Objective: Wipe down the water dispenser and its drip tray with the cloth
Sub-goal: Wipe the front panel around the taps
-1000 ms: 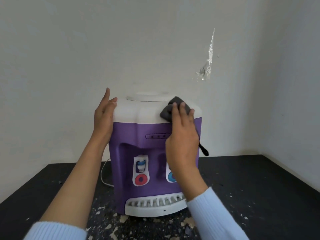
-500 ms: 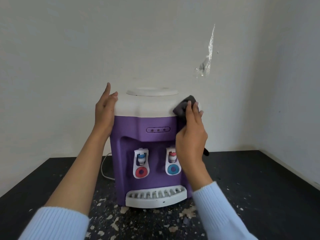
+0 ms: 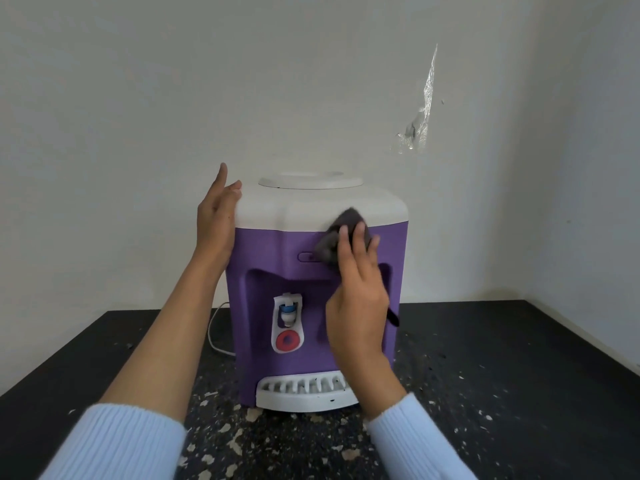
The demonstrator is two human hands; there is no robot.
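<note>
The purple plastic water dispenser with a white top (image 3: 322, 282) stands at the centre of the frame on a black speckled countertop (image 3: 519, 375), its back near the white wall (image 3: 138, 98); the white slotted drip tray (image 3: 304, 391) projects from its base at lower centre.

The left hand (image 3: 216, 220) lies flat and open-fingered against the upper left side of the casing; in my judgement it braces the unit so that wiping pressure does not push it along the counter.

The right hand (image 3: 356, 292) presses a dark grey cloth (image 3: 337, 237) against the upper right front, at the seam where white top meets purple body; the fingers are spread over the cloth, pinning it flat rather than bunching it, which would give broad contact; a dark tail of cloth hangs below the wrist.

The red-ringed tap (image 3: 287, 323) is uncovered; the second tap is hidden behind the right hand.

The tray carries dark specks and appears not yet wiped; a white cord (image 3: 213, 336) trails at the left.
</note>
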